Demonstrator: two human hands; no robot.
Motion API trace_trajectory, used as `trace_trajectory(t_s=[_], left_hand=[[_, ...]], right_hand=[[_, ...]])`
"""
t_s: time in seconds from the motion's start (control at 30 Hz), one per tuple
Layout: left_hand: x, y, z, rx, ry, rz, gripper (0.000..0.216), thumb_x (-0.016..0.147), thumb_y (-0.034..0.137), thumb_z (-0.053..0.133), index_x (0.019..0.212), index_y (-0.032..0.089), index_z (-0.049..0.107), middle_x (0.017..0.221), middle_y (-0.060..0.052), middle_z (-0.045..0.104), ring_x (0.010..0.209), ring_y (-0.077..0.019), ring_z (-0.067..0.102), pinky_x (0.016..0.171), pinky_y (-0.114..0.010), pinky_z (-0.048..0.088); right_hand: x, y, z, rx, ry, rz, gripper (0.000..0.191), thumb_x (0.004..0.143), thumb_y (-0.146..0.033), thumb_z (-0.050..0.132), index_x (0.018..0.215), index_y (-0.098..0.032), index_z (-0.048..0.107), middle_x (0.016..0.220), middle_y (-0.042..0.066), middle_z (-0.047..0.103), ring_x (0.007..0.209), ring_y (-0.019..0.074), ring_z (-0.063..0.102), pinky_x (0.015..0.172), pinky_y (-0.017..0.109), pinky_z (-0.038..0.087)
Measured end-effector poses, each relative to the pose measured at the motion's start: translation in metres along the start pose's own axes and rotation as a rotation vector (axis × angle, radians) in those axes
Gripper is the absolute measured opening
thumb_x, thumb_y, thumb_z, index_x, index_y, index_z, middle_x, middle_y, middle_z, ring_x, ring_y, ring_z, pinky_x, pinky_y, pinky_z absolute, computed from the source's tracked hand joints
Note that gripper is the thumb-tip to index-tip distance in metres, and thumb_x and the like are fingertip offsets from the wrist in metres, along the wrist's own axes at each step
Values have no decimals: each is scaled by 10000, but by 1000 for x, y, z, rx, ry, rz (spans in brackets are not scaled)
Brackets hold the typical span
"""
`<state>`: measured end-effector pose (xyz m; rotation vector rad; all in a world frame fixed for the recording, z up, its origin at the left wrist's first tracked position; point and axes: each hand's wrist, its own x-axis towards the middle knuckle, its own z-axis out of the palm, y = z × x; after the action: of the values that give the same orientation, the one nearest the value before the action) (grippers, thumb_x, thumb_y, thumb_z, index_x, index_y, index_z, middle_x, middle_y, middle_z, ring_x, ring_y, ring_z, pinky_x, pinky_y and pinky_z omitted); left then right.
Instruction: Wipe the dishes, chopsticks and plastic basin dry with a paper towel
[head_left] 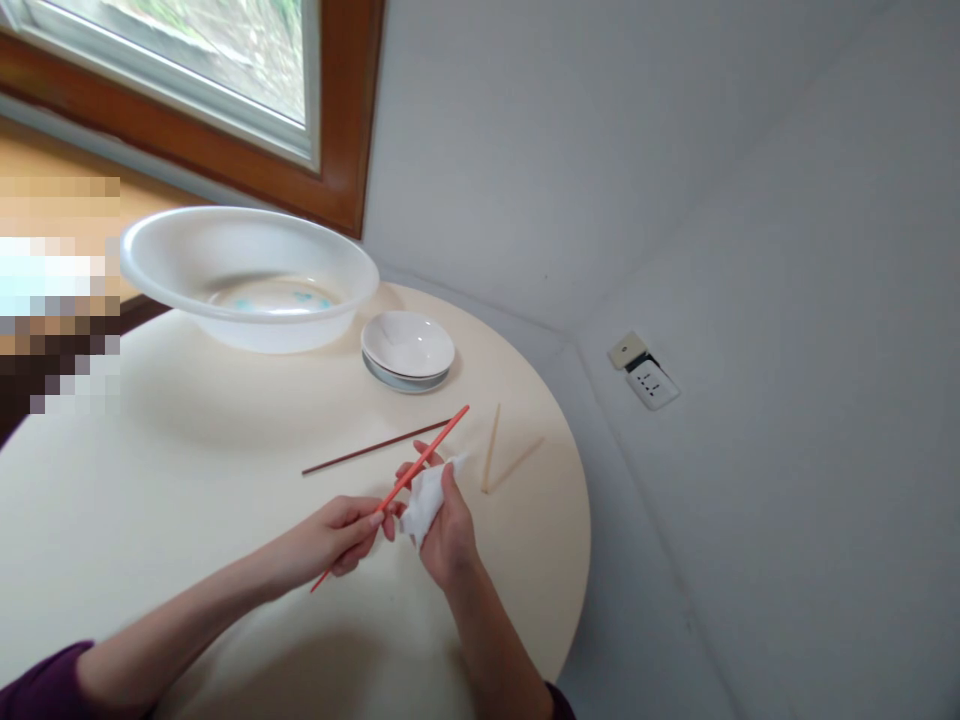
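Between the fingers of my left hand (349, 535) is an orange-red chopstick (442, 433), slanting up to the right with its thin end below the hand. My right hand (454, 530) is closed on a crumpled white tissue (426, 503), its thumb on top. The tissue lies close beside the chopstick; whether they touch is unclear. Beyond the hands a dark brown chopstick (360, 456) rests on the table. To the right, two pale thin sticks (490, 450) form a V on the tabletop.
A large translucent white basin (255, 330) stands at the back left of the round cream table (225, 430). Beside it are stacked small white dishes (409, 345). A wall with a socket (652, 384) borders the table's right side, and a wood-framed window (341, 120) is behind.
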<state>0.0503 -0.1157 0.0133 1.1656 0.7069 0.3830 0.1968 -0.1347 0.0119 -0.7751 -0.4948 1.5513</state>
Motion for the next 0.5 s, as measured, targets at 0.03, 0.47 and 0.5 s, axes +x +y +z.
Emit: trace_trajectory(t_s=[0.03, 0.47, 0.5], left_hand=[[0, 0, 0, -2, -1, 5, 470, 730, 628, 483, 760, 159, 504, 423, 113, 294, 392, -52, 226, 423, -228, 182], [-4, 3, 9, 79, -81, 38, 477, 755, 651, 426, 722, 177, 467, 415, 101, 339, 389, -62, 275, 428, -228, 231], [-5, 3, 10, 91, -92, 38, 471, 762, 644, 421, 720, 177, 466, 415, 100, 341, 390, -64, 280, 429, -228, 234]], right_hand=[[0, -1, 0, 17, -10, 10, 413, 767, -542, 557, 1062, -253, 552, 844, 11, 622, 761, 152, 574, 592, 265, 463], [-2, 6, 3, -80, -85, -66, 604, 775, -620, 496, 1290, -319, 403, 1016, 33, 610, 932, 170, 530, 738, 306, 463], [-2, 8, 2, -107, -84, -91, 616, 769, -624, 502, 1292, -316, 401, 1022, 34, 605, 944, 166, 524, 750, 301, 462]])
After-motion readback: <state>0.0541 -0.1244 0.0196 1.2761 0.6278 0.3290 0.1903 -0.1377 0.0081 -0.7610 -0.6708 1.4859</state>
